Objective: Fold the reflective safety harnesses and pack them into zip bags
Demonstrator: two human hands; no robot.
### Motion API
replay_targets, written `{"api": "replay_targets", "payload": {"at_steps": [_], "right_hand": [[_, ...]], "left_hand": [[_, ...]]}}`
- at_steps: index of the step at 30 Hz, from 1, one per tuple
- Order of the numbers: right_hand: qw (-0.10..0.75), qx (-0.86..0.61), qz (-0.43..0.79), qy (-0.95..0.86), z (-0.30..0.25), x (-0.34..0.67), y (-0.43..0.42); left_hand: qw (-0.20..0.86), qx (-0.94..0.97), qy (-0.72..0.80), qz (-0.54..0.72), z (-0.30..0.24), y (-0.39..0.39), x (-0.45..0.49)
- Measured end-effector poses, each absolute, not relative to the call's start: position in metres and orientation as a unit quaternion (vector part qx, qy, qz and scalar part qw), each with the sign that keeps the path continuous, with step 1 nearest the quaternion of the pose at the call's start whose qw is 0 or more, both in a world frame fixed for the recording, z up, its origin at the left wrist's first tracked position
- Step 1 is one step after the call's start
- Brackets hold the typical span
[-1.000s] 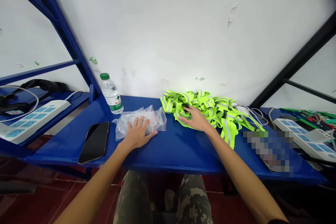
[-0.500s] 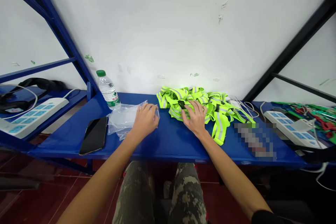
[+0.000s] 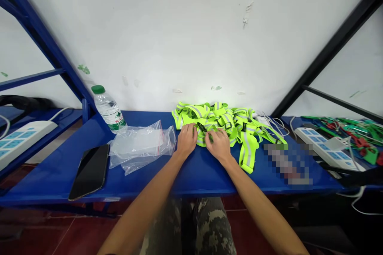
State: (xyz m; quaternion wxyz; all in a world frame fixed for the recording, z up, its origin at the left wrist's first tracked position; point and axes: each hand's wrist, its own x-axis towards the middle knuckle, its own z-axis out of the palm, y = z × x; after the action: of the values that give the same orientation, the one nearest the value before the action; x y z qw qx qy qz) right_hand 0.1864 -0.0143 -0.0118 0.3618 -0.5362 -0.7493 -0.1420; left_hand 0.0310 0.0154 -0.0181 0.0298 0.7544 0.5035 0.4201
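Note:
A tangled heap of neon yellow reflective straps [image 3: 225, 116] with grey stripes lies on the blue table [image 3: 191, 173] against the wall. At its front left, my left hand [image 3: 187, 140] has its fingers curled onto a strap beside a black buckle [image 3: 202, 127]. My right hand [image 3: 219, 145] grips the straps just right of that buckle, fingers bent and partly hidden. One strap end [image 3: 247, 155] hangs toward the table's front edge. Clear plastic bags [image 3: 139, 143] lie flat to the left of my left hand.
Left of the bags are a black phone [image 3: 90, 171] and a green-capped water bottle [image 3: 108, 109]. Power strips [image 3: 22, 143] sit at the far left and right. Blue and black frame posts [image 3: 326, 48] slant up at both sides. A pixelated patch covers something at the right.
My left hand has left the plastic bags and moved right to the straps. My right hand stays at the heap, near the black buckle. The view has shifted slightly.

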Motion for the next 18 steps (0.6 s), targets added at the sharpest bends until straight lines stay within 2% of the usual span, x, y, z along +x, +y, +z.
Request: {"api": "replay_targets", "payload": {"at_steps": [6, 9, 14, 18], "right_hand": [[0.413, -0.520, -0.181, -0.726, -0.013, 0.188, -0.015], [0.419, -0.519, -0.215, -0.714, -0.009, 0.187, -0.016], [0.313, -0.536, -0.206, -0.756, 0.003, 0.185, -0.008], [0.245, -0.563, -0.125, -0.779, 0.028, 0.183, 0.009]], "left_hand": [[-0.019, 0.730, 0.512, 0.452, -0.024, 0.015, 0.031], [-0.008, 0.712, 0.523, 0.469, -0.030, 0.016, 0.032], [0.055, 0.717, 0.502, 0.480, -0.032, 0.019, 0.034], [0.086, 0.729, 0.486, 0.475, -0.023, 0.015, 0.034]]}}
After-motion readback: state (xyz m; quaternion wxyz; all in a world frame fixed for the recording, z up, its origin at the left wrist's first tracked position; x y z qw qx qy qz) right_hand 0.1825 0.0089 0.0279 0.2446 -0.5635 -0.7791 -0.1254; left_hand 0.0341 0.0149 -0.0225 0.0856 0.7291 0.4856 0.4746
